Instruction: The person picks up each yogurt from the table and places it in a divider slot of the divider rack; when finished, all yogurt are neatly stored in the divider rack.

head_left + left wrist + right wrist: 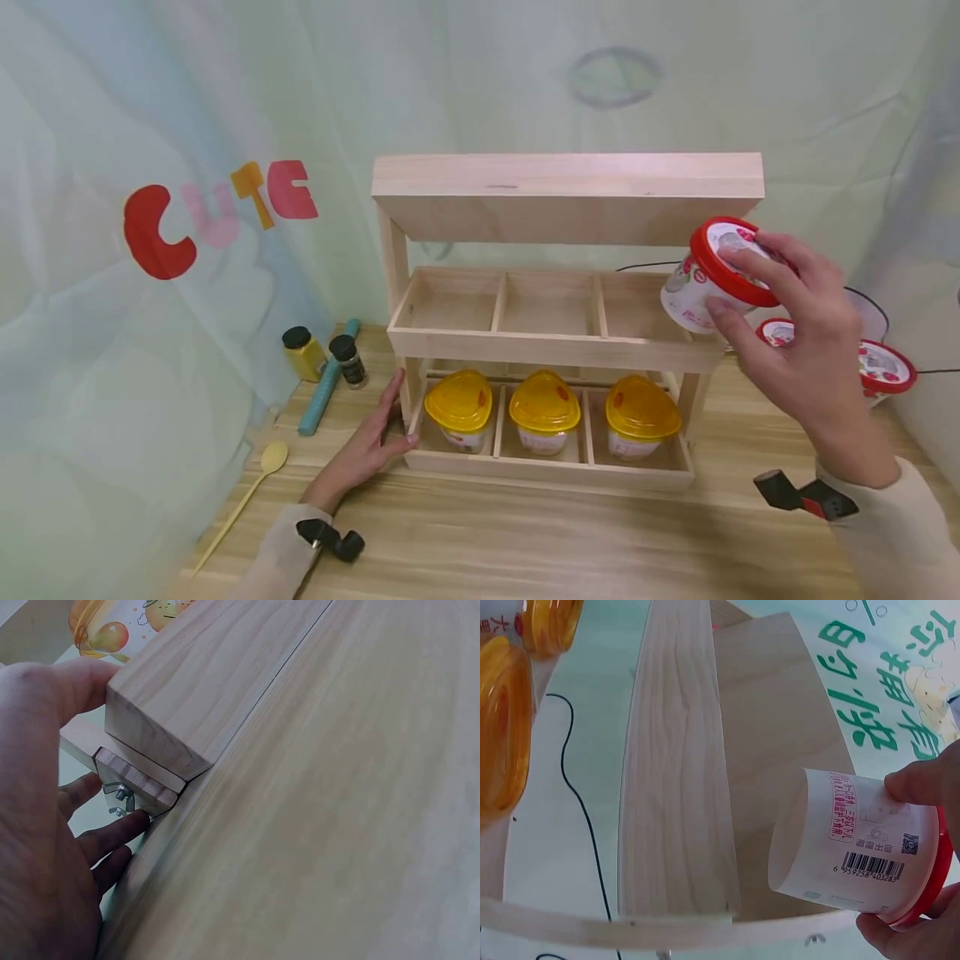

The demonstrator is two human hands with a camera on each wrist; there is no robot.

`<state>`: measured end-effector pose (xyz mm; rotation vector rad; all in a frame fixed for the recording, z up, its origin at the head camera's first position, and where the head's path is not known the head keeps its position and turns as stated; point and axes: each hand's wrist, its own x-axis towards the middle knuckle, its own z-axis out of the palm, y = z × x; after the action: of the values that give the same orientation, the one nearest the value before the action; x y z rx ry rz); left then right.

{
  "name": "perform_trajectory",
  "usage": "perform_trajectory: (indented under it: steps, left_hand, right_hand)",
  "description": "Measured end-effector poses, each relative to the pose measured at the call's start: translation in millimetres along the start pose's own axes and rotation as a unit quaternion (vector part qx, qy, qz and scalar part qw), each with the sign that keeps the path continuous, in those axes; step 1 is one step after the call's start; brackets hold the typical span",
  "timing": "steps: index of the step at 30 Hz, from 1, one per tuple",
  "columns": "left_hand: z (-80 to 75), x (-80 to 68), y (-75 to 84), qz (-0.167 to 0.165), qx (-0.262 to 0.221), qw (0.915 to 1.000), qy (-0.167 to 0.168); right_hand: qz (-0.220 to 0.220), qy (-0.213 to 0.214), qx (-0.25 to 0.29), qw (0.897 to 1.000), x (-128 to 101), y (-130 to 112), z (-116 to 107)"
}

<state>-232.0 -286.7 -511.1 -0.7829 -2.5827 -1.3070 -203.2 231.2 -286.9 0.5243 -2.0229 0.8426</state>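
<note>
My right hand (813, 333) grips a white paper tub (690, 296) with a red lid, thumb at its side and fingers over the lid. It is tilted above the right compartment of the wooden rack's (525, 346) middle tier. In the right wrist view the tub's base (789, 832) points at that compartment, and a barcode shows on its side. My left hand (363, 454) holds the rack's lower left corner. There, the left wrist view shows the thumb (86, 682) on the tray's front corner and fingers by a bolted wooden end.
Three yellow-lidded cups (545, 408) stand in the bottom tier's compartments. More red-lidded tubs (885, 367) are behind my right hand. To the left lie a yellow spoon (273, 457), a teal stick (322, 396), a yellow jar (306, 357) and a dark-capped jar (348, 367).
</note>
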Motion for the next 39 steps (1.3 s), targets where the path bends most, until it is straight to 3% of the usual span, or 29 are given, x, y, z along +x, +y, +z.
perform_trajectory:
  steps: [6,19,32,35,39]
  left_hand:
    - [-0.1,-0.2,-2.0,0.014,0.002,0.9999,0.005]
    - [0.1,0.9,-0.1,0.002,0.002,1.0,-0.001]
    - [-0.8,0.5,-1.4,0.011,0.01,0.9999,0.006]
    - [-0.5,0.5,-7.9,0.009,-0.011,0.9999,0.001]
    - [2.8,0.1,-40.4,0.012,0.001,0.9999,0.002]
  right_hand:
    - [-0.015,-0.029,0.023,0.999,6,-13,16]
    - [-0.054,-0.069,0.062,0.994,17,-42,68]
    - [-0.099,-0.075,0.12,0.985,28,-64,115]
    - [-0.102,-0.074,0.118,0.985,31,-68,123]
    - [-0.105,-0.075,0.121,0.984,35,-72,132]
